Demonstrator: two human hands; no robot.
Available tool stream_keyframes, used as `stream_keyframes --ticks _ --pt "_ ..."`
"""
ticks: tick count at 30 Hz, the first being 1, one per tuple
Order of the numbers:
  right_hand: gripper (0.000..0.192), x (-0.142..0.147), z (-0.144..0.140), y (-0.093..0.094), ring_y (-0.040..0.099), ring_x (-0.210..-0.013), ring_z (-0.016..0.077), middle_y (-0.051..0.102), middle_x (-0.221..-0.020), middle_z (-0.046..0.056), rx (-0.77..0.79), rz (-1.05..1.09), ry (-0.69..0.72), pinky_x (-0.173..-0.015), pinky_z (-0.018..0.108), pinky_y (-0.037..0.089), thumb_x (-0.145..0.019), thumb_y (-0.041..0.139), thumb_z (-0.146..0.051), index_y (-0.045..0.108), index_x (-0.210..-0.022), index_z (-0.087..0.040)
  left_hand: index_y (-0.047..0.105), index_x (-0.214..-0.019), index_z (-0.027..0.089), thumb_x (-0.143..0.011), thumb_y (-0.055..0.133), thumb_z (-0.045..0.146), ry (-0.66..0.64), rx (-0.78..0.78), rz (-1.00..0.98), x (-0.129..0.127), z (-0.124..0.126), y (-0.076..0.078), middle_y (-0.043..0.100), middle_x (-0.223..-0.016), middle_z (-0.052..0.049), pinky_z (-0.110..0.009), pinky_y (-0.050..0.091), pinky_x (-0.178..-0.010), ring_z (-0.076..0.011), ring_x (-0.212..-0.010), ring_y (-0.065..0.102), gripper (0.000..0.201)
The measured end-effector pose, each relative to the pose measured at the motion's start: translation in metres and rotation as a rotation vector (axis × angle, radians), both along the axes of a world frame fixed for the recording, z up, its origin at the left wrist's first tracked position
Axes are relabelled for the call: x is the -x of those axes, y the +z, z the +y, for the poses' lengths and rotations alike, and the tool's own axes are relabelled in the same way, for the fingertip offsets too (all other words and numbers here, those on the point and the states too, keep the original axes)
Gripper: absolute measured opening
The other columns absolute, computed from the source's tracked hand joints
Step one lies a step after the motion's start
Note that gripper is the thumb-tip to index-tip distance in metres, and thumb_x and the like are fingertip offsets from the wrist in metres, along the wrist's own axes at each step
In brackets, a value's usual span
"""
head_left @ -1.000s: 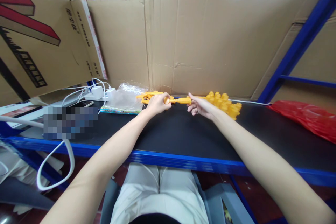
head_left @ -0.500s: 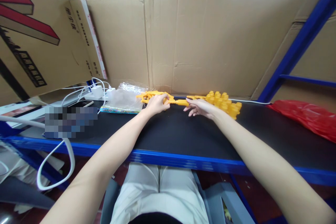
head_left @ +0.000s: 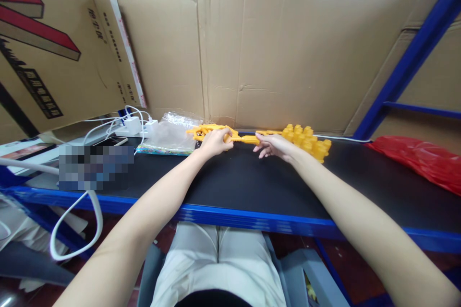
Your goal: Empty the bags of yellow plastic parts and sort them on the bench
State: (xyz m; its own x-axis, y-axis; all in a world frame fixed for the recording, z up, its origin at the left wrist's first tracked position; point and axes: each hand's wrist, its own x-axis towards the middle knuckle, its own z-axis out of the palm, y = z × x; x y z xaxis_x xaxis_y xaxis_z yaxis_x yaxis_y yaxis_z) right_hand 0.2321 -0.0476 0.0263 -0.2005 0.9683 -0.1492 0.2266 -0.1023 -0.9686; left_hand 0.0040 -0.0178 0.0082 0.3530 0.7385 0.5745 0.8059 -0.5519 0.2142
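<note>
While both arms reach to the far edge of the black shelf top (head_left: 252, 187), the scene reads so:
Left hand (head_left: 215, 142): fingers curled around one end of a long yellow plastic piece (head_left: 242, 139), pinning it just above the surface
Right hand (head_left: 274, 147): fingers part spread, tips touching the piece's other end, seemingly to steady it; whether they grip it cannot be told
Yellow plastic piece: lies level between the hands, close to the cardboard wall (head_left: 281, 53)
Yellow parts pile (head_left: 308, 142): just behind the right hand
Clear bag (head_left: 171, 135): beside the left hand
Red bag (head_left: 421, 160): well apart, far right
</note>
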Motion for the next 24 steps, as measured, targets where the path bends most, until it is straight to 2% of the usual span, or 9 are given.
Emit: stream_keyframes --ticks 8,12,14,18,20,24 --pt "0.046 -0.003 0.001 -0.004 0.065 -0.059 0.0161 0.071 -0.086 0.009 0.053 0.026 0.044 -0.059 0.029 0.049 -0.078 0.052 -0.065 0.055 -0.078 -0.019 0.062 -0.095 0.020 -0.076 0.058 0.029 -0.051 -0.008 0.024 0.004 0.004 -0.002 0.066 -0.080 -0.002 -0.025 0.039 -0.063 -0.0175 -0.073 0.060 0.021" --pt "0.044 -0.001 0.000 -0.003 0.066 -0.061 0.0172 0.071 -0.088 0.009 0.014 0.025 0.033 -0.061 0.030 0.050 -0.072 0.062 -0.062 0.061 -0.081 -0.019 0.062 -0.096 0.020 -0.077 0.058 0.030 -0.036 0.015 0.027 0.004 0.004 -0.001 0.067 -0.083 -0.003 -0.027 0.042 -0.067 -0.0193 -0.077 0.062 0.022" --pt "0.038 0.000 0.000 -0.002 0.064 -0.059 0.0151 0.071 -0.088 0.009 -0.007 0.033 0.003 -0.060 0.028 0.049 -0.074 0.064 -0.055 0.062 -0.084 -0.019 0.059 -0.105 0.021 -0.078 0.059 0.032 -0.038 0.028 0.026 0.004 0.003 0.000 0.067 -0.091 -0.005 -0.029 0.044 -0.072 -0.0212 -0.084 0.062 0.029" --pt "0.026 -0.005 0.003 0.004 0.059 -0.055 0.0098 0.070 -0.089 0.007 -0.046 0.124 -0.088 -0.057 0.023 0.048 -0.083 0.059 -0.043 0.062 -0.090 -0.018 0.035 -0.135 0.020 -0.079 0.060 0.039 -0.065 0.072 -0.029 0.002 0.000 0.000 0.064 -0.109 -0.010 -0.033 0.046 -0.079 -0.0231 -0.095 0.061 0.064" --pt "0.024 -0.013 0.007 0.006 0.059 -0.056 0.0095 0.069 -0.093 0.009 -0.101 0.154 -0.164 -0.055 0.023 0.047 -0.086 0.055 -0.041 0.061 -0.090 -0.018 0.029 -0.139 0.020 -0.082 0.056 0.039 -0.097 0.086 -0.055 0.002 0.000 -0.002 0.062 -0.113 -0.011 -0.034 0.046 -0.082 -0.0219 -0.096 0.061 0.067" --pt "0.026 -0.034 0.021 0.001 0.063 -0.070 0.0151 0.066 -0.101 0.011 -0.363 0.047 -0.447 -0.059 0.025 0.048 -0.084 0.058 -0.040 0.054 -0.096 -0.018 0.048 -0.123 0.018 -0.082 0.054 0.032 -0.163 0.042 0.003 0.003 0.006 -0.007 0.059 -0.117 -0.011 -0.037 0.044 -0.091 -0.0221 -0.105 0.057 0.044"
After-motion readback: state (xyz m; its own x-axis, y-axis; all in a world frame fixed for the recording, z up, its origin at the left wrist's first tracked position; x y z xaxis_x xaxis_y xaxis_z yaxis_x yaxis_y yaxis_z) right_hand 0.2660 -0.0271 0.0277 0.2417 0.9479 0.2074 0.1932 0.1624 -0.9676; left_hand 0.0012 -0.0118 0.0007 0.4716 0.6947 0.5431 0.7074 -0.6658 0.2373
